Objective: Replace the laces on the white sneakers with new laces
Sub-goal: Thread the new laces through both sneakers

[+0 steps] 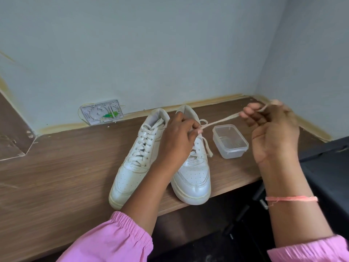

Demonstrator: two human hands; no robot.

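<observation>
Two white sneakers stand side by side on the wooden desk (pixel 56 176), toes toward me. The left sneaker (pixel 132 163) is fully laced. My left hand (pixel 177 137) lies over the top of the right sneaker (pixel 192 178) and pinches its lace near the upper eyelets. From there a stretch of white lace (pixel 221 121) runs taut up and to the right into my right hand (pixel 272 129), which grips its end with curled fingers above the desk. Another loose end of the lace (pixel 207 148) hangs down the sneaker's right side.
A clear, lidless plastic box (pixel 230 141) sits right of the sneakers, under the stretched lace. A broken wall socket plate (pixel 102 112) leans at the back wall. A dark chair (pixel 324 167) stands off the desk's right front edge.
</observation>
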